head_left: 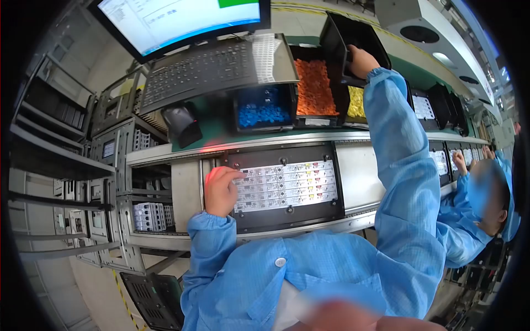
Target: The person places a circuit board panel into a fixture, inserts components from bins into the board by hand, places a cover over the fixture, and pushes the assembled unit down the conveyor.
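My left hand [222, 190] rests at the left end of a white circuit board panel [265, 190], its fingers bent over the panel's upper left corner; whether they hold anything is hidden. The panel lies in a black frame [276, 222] and carries small yellow and red parts towards its right side. Up at the back, my right hand [363, 62] is closed on the rim of a black bin [375, 39], which sits tilted above a bin of yellow parts [356, 102]. Orange parts [316, 88] fill the bin to the left, and blue parts [262, 107] lie in another.
A monitor [187, 22], a keyboard [199, 71] and a black scanner-like device [182, 126] stand at the back left. Metal racks [61, 160] line the left side. At the right, another person in a blue sleeve [461, 237] works beside more panels [440, 163].
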Demonstrator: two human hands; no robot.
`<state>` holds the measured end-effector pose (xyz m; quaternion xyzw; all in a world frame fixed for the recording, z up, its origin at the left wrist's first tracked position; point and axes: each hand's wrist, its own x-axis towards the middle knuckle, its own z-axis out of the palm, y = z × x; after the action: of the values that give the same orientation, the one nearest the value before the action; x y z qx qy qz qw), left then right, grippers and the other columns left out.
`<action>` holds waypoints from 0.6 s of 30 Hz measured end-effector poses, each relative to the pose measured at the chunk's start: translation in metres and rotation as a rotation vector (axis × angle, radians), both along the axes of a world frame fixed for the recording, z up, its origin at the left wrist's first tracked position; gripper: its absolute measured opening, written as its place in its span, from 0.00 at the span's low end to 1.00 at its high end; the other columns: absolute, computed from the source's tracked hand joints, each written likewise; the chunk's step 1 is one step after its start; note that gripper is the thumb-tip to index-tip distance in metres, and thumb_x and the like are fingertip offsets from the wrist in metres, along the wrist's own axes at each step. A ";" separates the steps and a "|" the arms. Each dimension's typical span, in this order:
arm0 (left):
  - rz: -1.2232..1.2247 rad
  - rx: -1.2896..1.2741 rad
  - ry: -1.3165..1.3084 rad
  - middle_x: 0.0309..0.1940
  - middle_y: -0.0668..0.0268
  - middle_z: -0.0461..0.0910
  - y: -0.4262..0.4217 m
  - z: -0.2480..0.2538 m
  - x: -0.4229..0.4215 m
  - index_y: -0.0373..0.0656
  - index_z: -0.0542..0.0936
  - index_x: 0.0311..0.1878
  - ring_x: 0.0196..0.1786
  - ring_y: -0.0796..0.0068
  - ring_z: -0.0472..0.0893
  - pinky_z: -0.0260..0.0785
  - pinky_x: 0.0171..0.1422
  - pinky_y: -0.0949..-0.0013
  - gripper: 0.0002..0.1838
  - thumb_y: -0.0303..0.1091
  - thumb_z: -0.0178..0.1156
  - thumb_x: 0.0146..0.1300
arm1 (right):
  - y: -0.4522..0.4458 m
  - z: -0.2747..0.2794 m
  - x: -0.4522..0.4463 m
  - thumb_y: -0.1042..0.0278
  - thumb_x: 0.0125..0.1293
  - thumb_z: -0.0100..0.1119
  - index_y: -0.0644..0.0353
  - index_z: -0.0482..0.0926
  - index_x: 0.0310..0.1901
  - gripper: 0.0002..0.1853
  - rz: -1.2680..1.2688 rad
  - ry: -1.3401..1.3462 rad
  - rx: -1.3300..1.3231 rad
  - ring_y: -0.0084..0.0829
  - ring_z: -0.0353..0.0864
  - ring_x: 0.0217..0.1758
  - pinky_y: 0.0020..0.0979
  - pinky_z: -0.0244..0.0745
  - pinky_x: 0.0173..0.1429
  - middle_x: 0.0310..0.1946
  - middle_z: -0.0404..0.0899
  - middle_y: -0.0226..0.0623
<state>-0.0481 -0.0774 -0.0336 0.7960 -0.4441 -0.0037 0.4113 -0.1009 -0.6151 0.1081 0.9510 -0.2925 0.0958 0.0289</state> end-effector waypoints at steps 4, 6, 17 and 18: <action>0.137 0.034 0.039 0.39 0.63 0.84 0.017 -0.003 0.015 0.46 0.89 0.42 0.49 0.54 0.81 0.73 0.57 0.55 0.23 0.11 0.56 0.48 | -0.026 -0.010 0.003 0.66 0.73 0.69 0.60 0.84 0.63 0.20 0.005 -0.262 0.279 0.42 0.90 0.56 0.40 0.84 0.59 0.54 0.90 0.47; 0.143 0.035 0.018 0.39 0.62 0.83 0.023 -0.006 0.020 0.46 0.89 0.43 0.50 0.54 0.81 0.74 0.57 0.57 0.24 0.10 0.56 0.47 | -0.037 -0.011 0.001 0.69 0.76 0.66 0.64 0.84 0.63 0.17 -0.051 -0.596 0.890 0.33 0.90 0.52 0.30 0.86 0.55 0.50 0.89 0.39; 0.130 -0.054 0.045 0.42 0.59 0.85 0.022 -0.008 0.015 0.42 0.88 0.45 0.51 0.52 0.83 0.74 0.60 0.57 0.15 0.15 0.59 0.60 | 0.025 0.015 -0.045 0.67 0.87 0.47 0.67 0.76 0.68 0.18 -0.057 -1.104 1.614 0.25 0.85 0.50 0.26 0.86 0.54 0.51 0.84 0.32; 0.125 -0.063 0.039 0.42 0.58 0.86 0.022 -0.006 0.014 0.42 0.88 0.45 0.51 0.52 0.83 0.75 0.60 0.57 0.12 0.17 0.61 0.63 | 0.044 0.006 -0.054 0.66 0.87 0.48 0.66 0.77 0.68 0.18 0.071 -1.050 1.640 0.23 0.83 0.48 0.25 0.83 0.52 0.50 0.84 0.30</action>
<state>-0.0336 -0.0556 -0.0399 0.8085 -0.3854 0.0207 0.4442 -0.1549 -0.5708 0.1136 0.5205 -0.2151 0.2750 -0.7792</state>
